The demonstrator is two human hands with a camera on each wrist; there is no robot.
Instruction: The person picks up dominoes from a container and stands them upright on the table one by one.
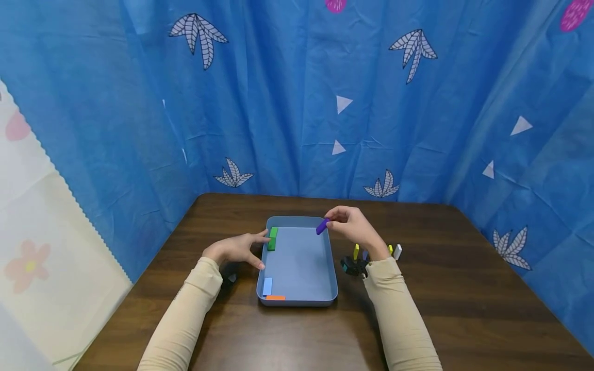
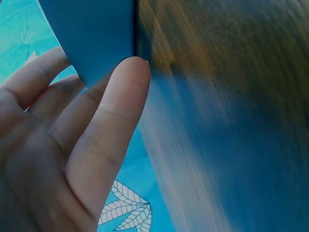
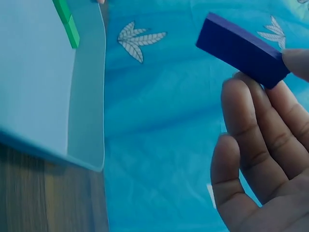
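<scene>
My right hand (image 1: 355, 224) pinches a purple rectangular block (image 3: 241, 50) between thumb and fingertips. The block hangs at a tilt over the far right corner of a shallow blue-grey tray (image 1: 297, 302). At the tray's left side is my left hand (image 1: 238, 249), fingers spread and thumb extended, with fingertips at the rim; it holds no block. Two green blocks (image 1: 273, 238) lie end to end inside the tray along the left wall, by the left fingertips. A light blue block (image 1: 267, 286) and an orange block (image 1: 276, 298) line the near left corner.
Right of the tray, partly behind the right wrist, stand yellow blocks (image 1: 356, 251), a dark blue block (image 1: 365, 255) and a white block (image 1: 397, 251). A black device (image 1: 353, 266) sits at that wrist. Blue patterned curtain (image 1: 297, 103) hangs behind the brown wooden table (image 1: 464, 288).
</scene>
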